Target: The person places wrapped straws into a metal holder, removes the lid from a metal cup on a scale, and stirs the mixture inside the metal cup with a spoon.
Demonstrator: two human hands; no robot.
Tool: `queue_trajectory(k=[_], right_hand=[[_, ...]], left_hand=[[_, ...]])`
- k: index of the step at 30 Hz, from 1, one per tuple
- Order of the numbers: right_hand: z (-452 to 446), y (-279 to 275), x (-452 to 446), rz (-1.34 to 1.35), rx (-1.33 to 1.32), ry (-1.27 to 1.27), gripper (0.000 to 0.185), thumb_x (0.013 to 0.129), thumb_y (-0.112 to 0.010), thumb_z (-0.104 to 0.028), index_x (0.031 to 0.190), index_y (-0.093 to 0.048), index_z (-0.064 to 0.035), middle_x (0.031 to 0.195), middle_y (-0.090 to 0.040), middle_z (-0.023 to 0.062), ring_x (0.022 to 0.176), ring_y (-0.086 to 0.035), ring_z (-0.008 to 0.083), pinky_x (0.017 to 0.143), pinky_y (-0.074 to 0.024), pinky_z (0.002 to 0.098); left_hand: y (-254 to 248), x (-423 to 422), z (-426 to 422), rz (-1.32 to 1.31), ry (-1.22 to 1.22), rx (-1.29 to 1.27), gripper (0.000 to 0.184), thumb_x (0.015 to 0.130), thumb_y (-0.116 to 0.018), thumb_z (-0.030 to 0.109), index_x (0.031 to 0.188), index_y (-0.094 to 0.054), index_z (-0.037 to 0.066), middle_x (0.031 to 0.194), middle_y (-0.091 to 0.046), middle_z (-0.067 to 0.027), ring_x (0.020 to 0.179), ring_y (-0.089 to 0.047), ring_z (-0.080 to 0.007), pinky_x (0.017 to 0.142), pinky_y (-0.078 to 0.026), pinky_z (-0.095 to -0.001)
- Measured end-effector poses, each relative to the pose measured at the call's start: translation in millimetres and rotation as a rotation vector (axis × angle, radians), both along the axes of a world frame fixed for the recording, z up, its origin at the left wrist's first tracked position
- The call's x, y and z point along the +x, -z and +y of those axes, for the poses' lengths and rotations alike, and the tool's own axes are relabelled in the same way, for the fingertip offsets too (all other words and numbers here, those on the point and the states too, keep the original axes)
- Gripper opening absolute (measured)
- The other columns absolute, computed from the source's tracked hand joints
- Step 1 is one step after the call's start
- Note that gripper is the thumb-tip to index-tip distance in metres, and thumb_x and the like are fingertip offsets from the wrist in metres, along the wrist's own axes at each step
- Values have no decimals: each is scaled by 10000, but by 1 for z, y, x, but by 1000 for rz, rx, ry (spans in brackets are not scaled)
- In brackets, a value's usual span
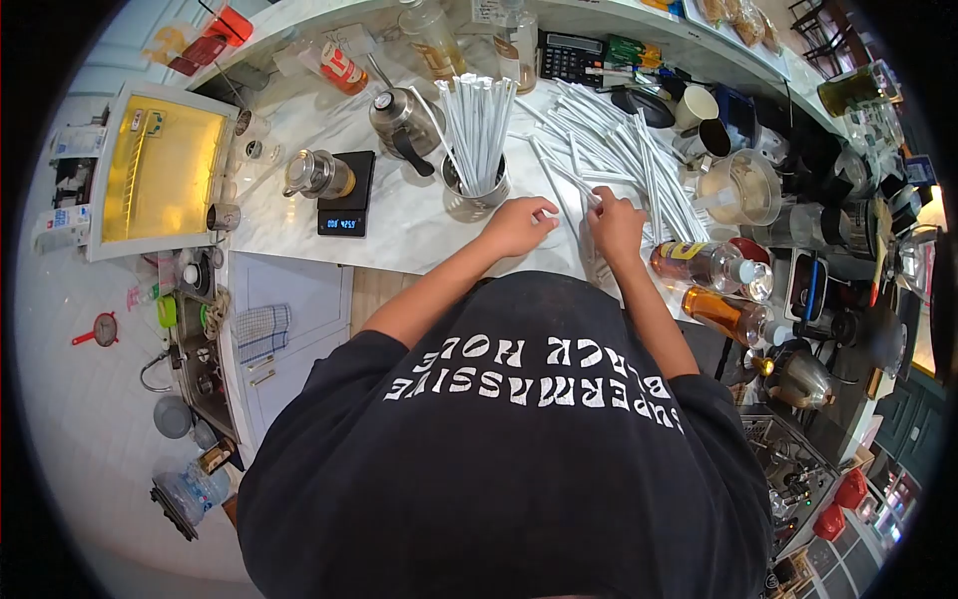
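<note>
Many paper-wrapped straws (609, 145) lie in a loose pile on the marble counter. More wrapped straws (479, 130) stand upright in a metal cup (475, 203) to the left of the pile. Beside the cup's right side is my left hand (519, 227), its fingers loosely curved and apart, with nothing visible between them. My right hand (616, 226) is at the near edge of the pile, thumb and fingers pinched on a wrapped straw. The far part of that straw mixes with others, so its full length is hard to follow.
Left of the cup stand a gooseneck kettle (404, 125) and a glass coffee server (319, 175) on a black scale (344, 212). Syrup bottles (699, 265) lie at the right, near a clear plastic pitcher (743, 188). A calculator (571, 57) sits at the back.
</note>
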State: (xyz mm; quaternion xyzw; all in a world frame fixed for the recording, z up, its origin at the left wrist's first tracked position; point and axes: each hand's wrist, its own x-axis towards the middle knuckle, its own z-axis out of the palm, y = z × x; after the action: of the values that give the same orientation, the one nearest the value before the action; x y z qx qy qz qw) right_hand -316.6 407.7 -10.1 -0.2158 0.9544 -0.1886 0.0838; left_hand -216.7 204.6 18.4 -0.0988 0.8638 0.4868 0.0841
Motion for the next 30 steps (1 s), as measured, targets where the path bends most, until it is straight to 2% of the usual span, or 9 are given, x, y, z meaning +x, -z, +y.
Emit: queue_trajectory(k=[1, 2, 5, 8, 14, 20, 25, 28, 30], right_hand=[[3, -4, -2, -10, -18, 7, 375, 863, -777, -239, 1224, -714, -159, 884, -783, 82, 957, -723, 316, 891, -462, 575], [5, -8, -2, -12, -2, -2, 372, 863, -779, -233, 1220, -708, -155, 891, -784, 81, 962, -722, 316, 901, -455, 581], [3, -12, 4, 0, 50, -37, 367, 860, -784, -221, 1208, -693, -143, 909, -786, 82, 978, -720, 316, 923, -436, 598], [4, -10, 7, 41, 106, -68, 371, 854, -786, -211, 1202, -684, -131, 921, -787, 86, 984, -716, 317, 921, -422, 604], [1, -9, 5, 128, 139, -87, 365, 851, -750, -155, 1206, -670, -126, 924, -786, 88, 973, -714, 319, 886, -412, 604], [-6, 5, 9, 160, 122, -54, 370, 852, -724, -127, 1217, -661, -124, 889, -776, 87, 965, -713, 319, 887, -389, 590], [-1, 9, 10, 137, 71, -10, 534, 819, -772, -174, 1340, -654, -162, 878, -756, 88, 933, -727, 321, 885, -386, 554], [2, 0, 8, -1, -26, 67, 577, 806, -772, -192, 1367, -645, -152, 845, -748, 55, 893, -733, 288, 893, -383, 532], [4, -10, 4, -111, -134, 136, 579, 799, -763, -170, 1366, -649, -148, 835, -752, 43, 887, -732, 291, 943, -357, 555]], left_hand=[[11, -7, 4, -11, 35, -64, 293, 971, -749, 293, 1163, -776, 73, 986, -772, -140, 905, -729, -269, 825, -565, -391], [22, -15, 7, -79, -14, -83, 376, 949, -757, 406, 1105, -798, 67, 978, -786, -168, 932, -755, -315, 845, -579, -427], [28, -36, 19, -204, -9, -383, 485, 938, -746, 501, 1069, -803, 38, 989, -791, -189, 943, -767, -352, 847, -593, -459], [7, -51, 26, -338, 7, -565, 583, 920, -741, 564, 1068, -799, 3, 1039, -790, -219, 1004, -765, -387, 861, -604, -484], [19, -53, 22, -320, -38, -575, 580, 906, -765, 539, 1060, -797, -19, 1098, -785, -234, 1036, -763, -398, 889, -612, -491], [21, -48, 14, -368, -88, -519, 468, 850, -782, 416, 1025, -802, -17, 1091, -782, -245, 1034, -763, -405, 893, -612, -499], [31, -41, 13, -312, -195, -463, 346, 811, -777, 365, 926, -821, 41, 956, -796, -199, 938, -774, -368, 844, -608, -466], [34, -28, 12, -229, -279, -320, 303, 799, -781, 354, 869, -818, 61, 872, -792, -169, 854, -771, -340, 807, -602, -438], [30, -16, 10, -175, -316, -228, 296, 796, -789, 349, 854, -813, 60, 844, -789, -155, 819, -768, -320, 791, -597, -420]])
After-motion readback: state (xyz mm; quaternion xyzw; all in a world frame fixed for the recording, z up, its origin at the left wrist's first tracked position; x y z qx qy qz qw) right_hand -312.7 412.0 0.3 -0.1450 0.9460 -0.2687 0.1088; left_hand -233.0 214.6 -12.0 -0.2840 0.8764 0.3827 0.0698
